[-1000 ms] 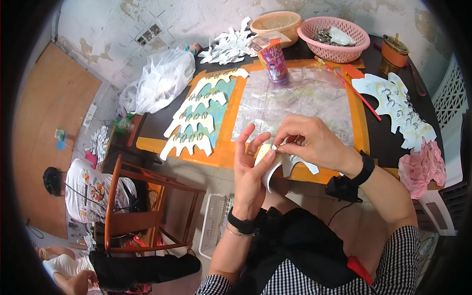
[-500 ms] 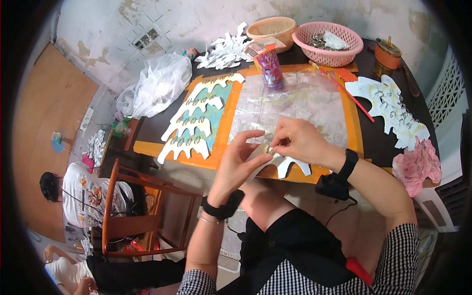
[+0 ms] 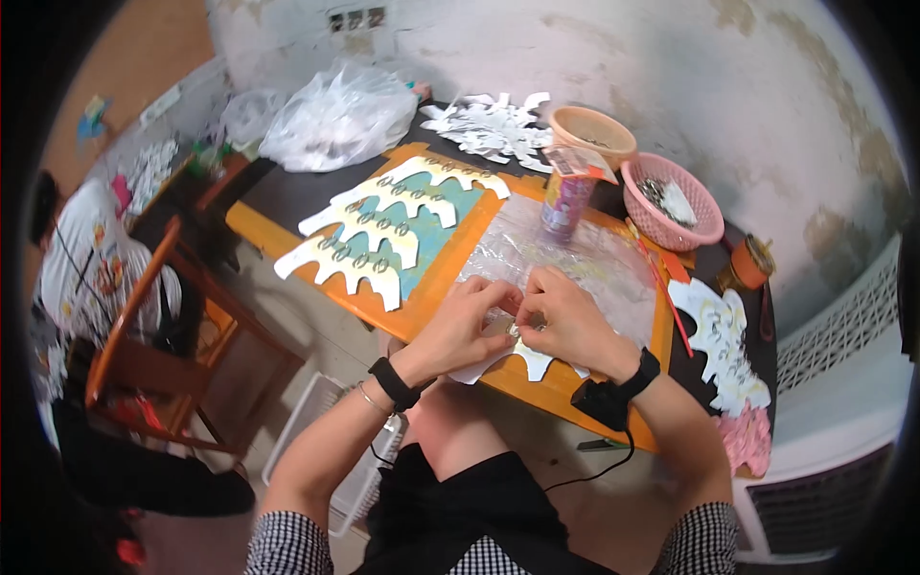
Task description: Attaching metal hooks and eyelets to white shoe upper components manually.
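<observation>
At the table's front edge a white scalloped card piece (image 3: 529,367) lies under both hands. My right hand (image 3: 567,321) pinches a small shiny metal ring (image 3: 515,333) at the piece's upper edge, its fingertips mostly covering it. Just left of it, my left hand (image 3: 465,329) curves with thumb and forefinger apart, the thumb tip by the ring. Left of my hands, several similar pieces (image 3: 335,271) with yellowish glue-like smears and rows of metal rings lie on a blue-green sheet (image 3: 450,228).
Behind stand a purple cup (image 3: 563,206), an orange basin (image 3: 604,129) and a pink basket (image 3: 674,216) of metal parts. More white pieces (image 3: 498,129) pile beside a plastic bag (image 3: 340,120). At right lie a red stick (image 3: 678,311), ringed pieces (image 3: 714,335) and pink cloth (image 3: 746,441).
The whole view has shifted and turned with my head. My hands stay together over the same white piece, the left forefinger now closer to the right hand.
</observation>
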The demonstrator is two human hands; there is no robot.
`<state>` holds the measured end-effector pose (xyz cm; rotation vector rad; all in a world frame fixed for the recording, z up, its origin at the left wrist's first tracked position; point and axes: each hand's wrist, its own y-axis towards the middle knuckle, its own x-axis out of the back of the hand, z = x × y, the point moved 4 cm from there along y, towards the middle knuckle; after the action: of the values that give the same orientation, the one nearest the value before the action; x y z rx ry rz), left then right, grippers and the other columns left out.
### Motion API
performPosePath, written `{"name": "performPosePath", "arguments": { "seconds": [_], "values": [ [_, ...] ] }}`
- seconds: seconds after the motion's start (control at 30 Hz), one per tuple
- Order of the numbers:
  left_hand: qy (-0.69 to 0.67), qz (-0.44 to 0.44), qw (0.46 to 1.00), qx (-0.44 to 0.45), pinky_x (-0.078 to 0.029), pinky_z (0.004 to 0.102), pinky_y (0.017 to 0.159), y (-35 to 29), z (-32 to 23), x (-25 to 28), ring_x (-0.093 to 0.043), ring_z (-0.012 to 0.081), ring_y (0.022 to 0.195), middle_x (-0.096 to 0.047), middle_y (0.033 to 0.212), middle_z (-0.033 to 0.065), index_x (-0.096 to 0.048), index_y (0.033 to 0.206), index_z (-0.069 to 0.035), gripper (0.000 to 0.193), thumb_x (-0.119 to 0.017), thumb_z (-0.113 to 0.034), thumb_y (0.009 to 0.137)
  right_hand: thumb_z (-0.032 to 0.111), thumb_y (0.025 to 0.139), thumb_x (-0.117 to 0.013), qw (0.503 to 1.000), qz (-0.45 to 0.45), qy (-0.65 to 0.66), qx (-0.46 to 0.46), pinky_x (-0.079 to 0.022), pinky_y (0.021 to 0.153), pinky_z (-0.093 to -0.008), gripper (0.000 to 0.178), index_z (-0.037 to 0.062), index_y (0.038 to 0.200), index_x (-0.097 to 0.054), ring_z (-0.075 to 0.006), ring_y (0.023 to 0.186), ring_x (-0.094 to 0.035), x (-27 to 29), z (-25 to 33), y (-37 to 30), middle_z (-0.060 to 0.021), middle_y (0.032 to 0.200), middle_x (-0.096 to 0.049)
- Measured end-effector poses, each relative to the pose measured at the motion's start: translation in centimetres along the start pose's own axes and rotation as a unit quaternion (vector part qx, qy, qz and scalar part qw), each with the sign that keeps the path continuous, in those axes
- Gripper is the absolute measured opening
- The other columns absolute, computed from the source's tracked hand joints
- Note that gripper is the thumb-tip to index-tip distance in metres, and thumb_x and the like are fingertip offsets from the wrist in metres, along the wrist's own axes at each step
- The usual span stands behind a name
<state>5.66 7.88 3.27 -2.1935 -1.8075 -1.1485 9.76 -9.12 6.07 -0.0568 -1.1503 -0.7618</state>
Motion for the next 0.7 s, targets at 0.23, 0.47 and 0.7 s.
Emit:
{"name": "performPosePath", "arguments": {
  "seconds": [0.23,0.47,0.7],
  "values": [
    [0.008,-0.035,0.999,-0.015,-0.04,0.0426,0.102,-1.2,1.2,-0.3,-0.058,0.0263,0.111,-0.07,0.098,0.0032,-0.074,0.099,-0.012,0.02,-0.081,-0.02,0.082,0.011,0.069,-0.078,0.967,-0.027,-0.208,0.147,-0.044,0.085,-0.0403,0.017,0.0077,0.081,-0.065,-0.026,0.096,-0.056,-0.9,3.7,0.0,-0.0078,0.095,-0.055],
    [-0.012,0.017,1.0,-0.022,-0.042,0.0429,0.102,-0.6,1.5,-0.9,-0.058,0.0262,0.111,-0.075,0.108,-0.0004,-0.075,0.088,-0.012,0.013,-0.084,-0.02,0.082,-0.001,0.083,-0.073,0.996,-0.056,0.069,-0.029,-0.053,0.074,-0.0336,0.02,0.002,0.104,-0.074,-0.0234,0.088,-0.064,2.5,0.7,-1.3,-0.0097,0.103,-0.061],
    [-0.015,0.0,1.0,-0.016,-0.041,0.0429,0.104,-0.6,1.1,-0.5,-0.057,0.024,0.111,-0.076,0.108,-0.0031,-0.074,0.084,-0.013,0.011,-0.083,-0.017,0.082,0.0,0.085,-0.076,0.984,0.027,0.158,-0.084,-0.049,0.064,-0.0302,0.015,0.002,0.1,-0.077,-0.0168,0.073,-0.062,-0.4,-0.8,-1.2,-0.007,0.089,-0.063]
  ]
}}
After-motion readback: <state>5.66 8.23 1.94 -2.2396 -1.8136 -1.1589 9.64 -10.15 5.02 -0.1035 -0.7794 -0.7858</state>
